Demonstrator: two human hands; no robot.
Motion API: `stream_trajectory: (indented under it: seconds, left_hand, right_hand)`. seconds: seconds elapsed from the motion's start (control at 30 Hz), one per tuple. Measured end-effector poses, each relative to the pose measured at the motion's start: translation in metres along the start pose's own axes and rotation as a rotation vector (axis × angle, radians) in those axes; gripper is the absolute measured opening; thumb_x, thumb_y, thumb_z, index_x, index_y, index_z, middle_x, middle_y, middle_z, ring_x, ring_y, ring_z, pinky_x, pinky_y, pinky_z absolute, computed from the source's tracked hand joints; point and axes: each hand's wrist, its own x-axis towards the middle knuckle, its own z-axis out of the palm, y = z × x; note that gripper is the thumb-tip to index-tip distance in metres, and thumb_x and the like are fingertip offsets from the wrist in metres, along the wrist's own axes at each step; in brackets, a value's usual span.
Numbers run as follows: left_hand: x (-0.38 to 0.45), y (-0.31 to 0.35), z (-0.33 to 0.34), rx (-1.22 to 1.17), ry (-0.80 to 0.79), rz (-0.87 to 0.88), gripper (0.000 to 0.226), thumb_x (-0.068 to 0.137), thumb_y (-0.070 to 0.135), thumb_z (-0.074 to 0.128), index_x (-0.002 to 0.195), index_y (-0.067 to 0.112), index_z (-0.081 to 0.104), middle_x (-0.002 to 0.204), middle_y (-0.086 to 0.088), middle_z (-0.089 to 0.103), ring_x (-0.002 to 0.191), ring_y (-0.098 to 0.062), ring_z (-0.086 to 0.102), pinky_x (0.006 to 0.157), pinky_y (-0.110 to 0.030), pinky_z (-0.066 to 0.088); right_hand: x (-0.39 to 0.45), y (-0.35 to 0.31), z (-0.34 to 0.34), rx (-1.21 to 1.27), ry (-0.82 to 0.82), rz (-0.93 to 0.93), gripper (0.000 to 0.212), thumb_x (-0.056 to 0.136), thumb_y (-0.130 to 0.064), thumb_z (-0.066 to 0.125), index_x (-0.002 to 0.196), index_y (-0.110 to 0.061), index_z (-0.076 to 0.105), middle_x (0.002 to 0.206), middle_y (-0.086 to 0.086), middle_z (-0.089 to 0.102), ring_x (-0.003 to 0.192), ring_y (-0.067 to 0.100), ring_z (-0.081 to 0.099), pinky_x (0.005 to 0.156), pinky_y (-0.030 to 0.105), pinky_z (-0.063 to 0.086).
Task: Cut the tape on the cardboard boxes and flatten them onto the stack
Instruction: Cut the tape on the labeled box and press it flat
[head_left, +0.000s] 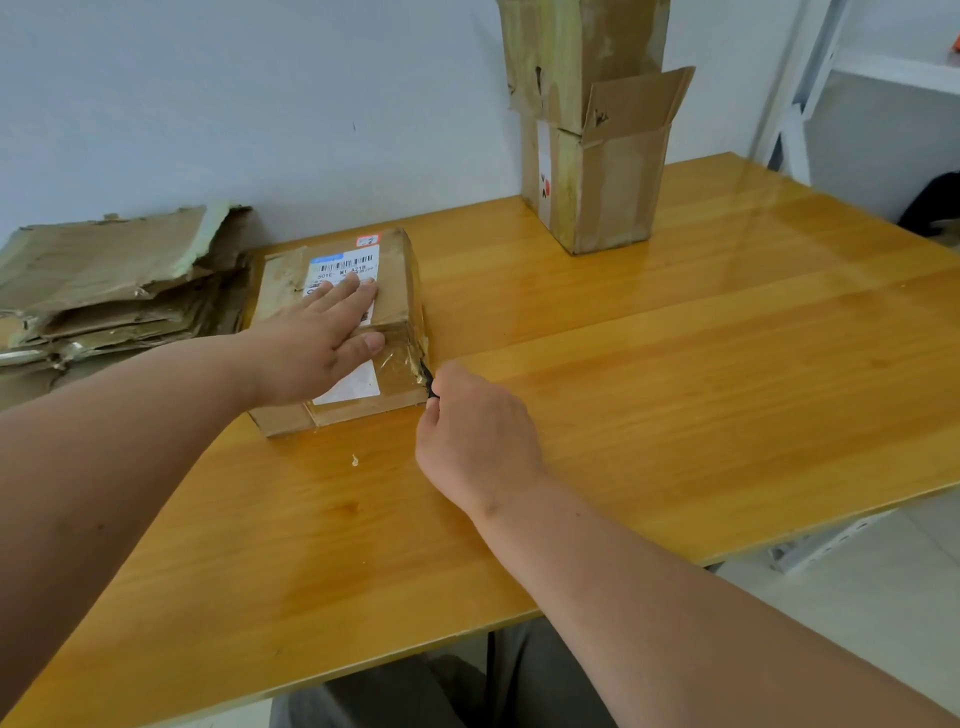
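Cardboard box (343, 332), taped, lay near the table's (675, 364) far left corner, left hand (317, 345) pressing flat on top, right hand (475, 431) gripping a dark cutter (427, 376) at its side seam; keeping shallow looked wise.

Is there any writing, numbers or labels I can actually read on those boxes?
"501E M1 A21B", roughly, under the barcode on the white shipping label of the flat box; partly blurred, so uncertain.
Blue strip at that label's top: too blurred to read.
Small red sticker at the box's far edge: too small to read.
Red and black marks on the white strip of the upright box: not legible.
Rest of the label lies under the left hand.
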Motion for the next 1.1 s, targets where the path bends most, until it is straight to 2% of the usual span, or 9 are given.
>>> stream_trajectory:
  seconds: [0.1,0.2,0.3,0.37,0.43,0.57,0.83,0.97,1.1]
  left_hand:
    - [0.002,-0.001,0.0,0.001,0.006,-0.003,0.083,0.082,0.061,0.016,0.153,0.026,-0.01,0.161,0.001,-0.013,0.148,-0.017,-0.012,0.118,-0.034,-0.003]
    - [0.002,-0.004,0.0,-0.016,-0.001,-0.001,0.085,0.08,0.062,0.016,0.153,0.027,-0.01,0.161,0.002,-0.013,0.148,-0.016,-0.012,0.118,-0.033,-0.004]
    - [0.0,-0.004,-0.001,-0.026,-0.008,0.003,0.085,0.079,0.062,0.016,0.153,0.027,-0.01,0.161,0.004,-0.013,0.148,-0.015,-0.012,0.118,-0.033,-0.004]
    - [0.0,-0.005,-0.001,-0.033,-0.005,0.006,0.084,0.081,0.062,0.016,0.153,0.028,-0.01,0.161,0.004,-0.013,0.148,-0.015,-0.012,0.118,-0.033,-0.004]
    - [0.0,-0.007,-0.001,-0.042,-0.007,0.012,0.084,0.081,0.062,0.016,0.153,0.028,-0.01,0.161,0.004,-0.013,0.148,-0.015,-0.013,0.119,-0.034,-0.004]
    - [0.001,-0.007,-0.001,-0.039,-0.011,0.019,0.085,0.08,0.062,0.016,0.153,0.027,-0.01,0.161,0.003,-0.013,0.148,-0.016,-0.013,0.119,-0.034,-0.004]
    - [0.003,-0.007,0.001,-0.021,0.011,0.013,0.071,0.095,0.053,0.022,0.153,0.027,-0.01,0.161,0.003,-0.013,0.148,-0.016,-0.013,0.118,-0.033,-0.004]
    - [0.003,-0.005,0.001,-0.021,0.013,0.009,0.072,0.093,0.053,0.022,0.153,0.026,-0.009,0.161,0.003,-0.012,0.148,-0.016,-0.012,0.118,-0.034,-0.003]
    - [0.001,-0.004,0.0,-0.036,-0.004,0.009,0.079,0.086,0.059,0.018,0.153,0.026,-0.008,0.161,0.003,-0.013,0.148,-0.016,-0.013,0.118,-0.034,-0.004]
  right_hand:
    - [-0.003,-0.001,0.001,-0.072,-0.043,-0.044,0.009,0.096,-0.014,0.046,0.088,-0.017,0.042,0.077,0.002,0.056,0.071,0.024,0.056,0.063,0.035,0.047]
    - [-0.002,-0.004,0.004,-0.15,-0.118,-0.052,0.019,0.09,-0.01,0.049,0.075,-0.016,0.039,0.069,-0.002,0.046,0.068,0.023,0.051,0.056,0.029,0.036]
    - [0.006,-0.002,-0.004,-0.074,-0.165,0.038,0.026,0.086,-0.01,0.049,0.066,-0.018,0.035,0.066,-0.001,0.044,0.066,0.022,0.048,0.05,0.028,0.026]
    - [0.009,0.003,-0.009,0.036,-0.144,0.09,0.019,0.085,-0.009,0.048,0.069,-0.016,0.041,0.067,0.001,0.047,0.064,0.023,0.047,0.049,0.031,0.028]
    - [0.006,0.007,-0.01,0.125,-0.092,0.105,0.008,0.087,-0.011,0.048,0.082,-0.012,0.054,0.07,0.003,0.056,0.066,0.025,0.054,0.052,0.037,0.04]
    - [0.001,0.008,-0.005,0.139,-0.009,0.056,0.011,0.09,-0.014,0.049,0.093,-0.011,0.059,0.069,0.004,0.06,0.066,0.025,0.059,0.058,0.039,0.049]
    - [0.004,0.008,0.001,0.147,0.019,0.029,0.011,0.096,-0.019,0.048,0.1,-0.016,0.058,0.082,0.0,0.064,0.076,0.021,0.059,0.066,0.035,0.048]
    - [0.007,0.006,0.002,0.11,-0.003,0.037,0.009,0.096,-0.018,0.047,0.1,-0.015,0.055,0.08,-0.003,0.057,0.076,0.021,0.055,0.065,0.034,0.045]
    - [0.01,0.002,-0.004,0.023,-0.095,0.073,0.01,0.091,-0.012,0.048,0.081,-0.015,0.047,0.07,-0.002,0.05,0.066,0.019,0.05,0.055,0.03,0.034]
